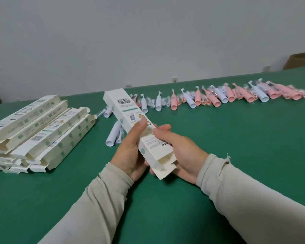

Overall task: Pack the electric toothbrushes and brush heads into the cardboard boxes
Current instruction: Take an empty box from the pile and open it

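Fingers of both my left hand (128, 155) and right hand (176, 148) curl around the white carton (139, 124), its long axis running toward upper left, open end toward me, white toothbrushes (114, 136) lying just beyond my left hand.

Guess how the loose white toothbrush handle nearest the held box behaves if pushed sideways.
The white handle looks round and smooth, so it would probably roll on the green table. Its open end suggests a hollow, likely light body. It lies against a brush head, which may shift with it.
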